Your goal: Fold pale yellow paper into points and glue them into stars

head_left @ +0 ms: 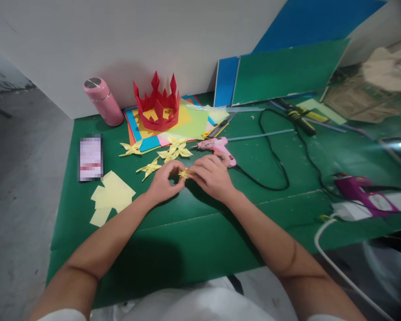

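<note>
My left hand and my right hand meet over the green table, both pinching one small folded yellow paper piece between their fingertips. Several finished yellow paper shapes lie just beyond my hands. To the left, flat yellow paper squares rest on the table. A pink glue gun lies right behind my right hand.
A red paper crown sits on a stack of coloured paper by the wall. A pink bottle and a phone are at left. Black cable, a purple glue gun, white cord and green boards are at right.
</note>
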A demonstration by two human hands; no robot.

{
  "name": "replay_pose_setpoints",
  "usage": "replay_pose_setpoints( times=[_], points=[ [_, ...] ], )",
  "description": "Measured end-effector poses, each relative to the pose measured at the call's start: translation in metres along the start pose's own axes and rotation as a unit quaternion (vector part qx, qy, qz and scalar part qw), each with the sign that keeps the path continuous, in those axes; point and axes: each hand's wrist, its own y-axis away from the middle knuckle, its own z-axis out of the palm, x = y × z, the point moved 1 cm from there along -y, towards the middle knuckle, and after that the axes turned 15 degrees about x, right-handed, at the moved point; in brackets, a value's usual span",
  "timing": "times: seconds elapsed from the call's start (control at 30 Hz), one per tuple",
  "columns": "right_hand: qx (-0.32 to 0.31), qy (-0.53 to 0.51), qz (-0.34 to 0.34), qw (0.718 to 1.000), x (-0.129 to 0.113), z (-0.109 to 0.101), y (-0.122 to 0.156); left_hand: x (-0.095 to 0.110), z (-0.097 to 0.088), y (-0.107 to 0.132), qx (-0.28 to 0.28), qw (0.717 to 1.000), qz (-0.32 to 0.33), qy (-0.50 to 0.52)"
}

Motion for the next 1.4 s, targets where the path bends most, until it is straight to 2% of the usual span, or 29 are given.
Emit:
replay_pose_setpoints(
  times=[0.13, 0.37, 0.5, 0.6, 0.73, 0.9, 1.03, 1.23, 1.4],
  points=[
    [0.016, -0.014, 0.011, 1.000, -0.001, 0.000, 0.000, 0.003, 0.000, -0.001, -0.006, 1.000, 0.004, 0.027],
    [-0.022, -0.066, 0.079, 0.994, -0.009, -0.002, -0.002, 0.006, -0.001, -0.002, -0.027, 0.999, 0.041, 0.016],
    [-0.021, -0.069, 0.091, 0.993, -0.007, -0.001, -0.001, 0.006, 0.000, -0.002, -0.021, 0.999, 0.019, 0.042],
    [-0.009, -0.064, 0.093, 0.994, 0.001, 0.000, 0.001, 0.005, 0.000, -0.002, -0.008, 0.997, -0.027, 0.077],
    [0.013, -0.055, 0.054, 0.997, 0.009, 0.000, 0.002, 0.001, 0.000, -0.002, 0.004, 0.990, -0.087, 0.114],
    [0.029, -0.030, 0.032, 0.999, 0.009, 0.001, 0.002, -0.002, 0.000, -0.001, 0.005, 0.987, -0.111, 0.118],
    [0.034, 0.001, 0.011, 0.999, 0.006, 0.002, 0.003, 0.001, 0.001, -0.001, -0.005, 0.988, -0.103, 0.114],
    [0.025, 0.059, -0.016, 0.998, 0.000, 0.004, 0.002, 0.003, 0.002, -0.001, -0.003, 0.996, -0.047, 0.074],
    [0.034, 0.066, -0.017, 0.997, -0.001, 0.004, 0.002, 0.003, 0.002, -0.001, -0.002, 0.996, -0.051, 0.074]
  ],
)
